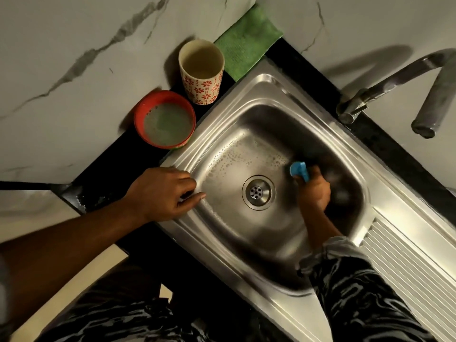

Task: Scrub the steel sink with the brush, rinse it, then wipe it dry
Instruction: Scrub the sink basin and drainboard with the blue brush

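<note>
From my remote feed, I take the drain [258,192] in the floor of the steel sink [271,99] as my reference. Just right of the drain, inside the basin, the right hand [314,193] is closed tight around the blue handle of the brush [299,170]. The handle's rounded end sticks out above the fist. The working end is lost in blur and shadow, so I cannot see the bristles or exactly where they meet the steel. Left of the drain, the left hand [162,193] rests on the sink's rim, thumb stretched along the edge and fingers folded under. I cannot tell whether it is gripping anything. Soap suds [237,154] lie in a band across the basin floor above and to the left of the drain. Further up-left of the drain, on the black counter [118,178], a red bowl [164,119] holds cloudy greenish liquid. Just beyond the bowl stands an upright cup [201,77] with a red flower pattern. A green cloth [246,40] lies flat past the cup, at the sink's far corner. Up-right of the drain the tap [394,82] curves out, with its spout over the sink's rim. Down-right of the drain is the ribbed draining board [407,267].
</note>
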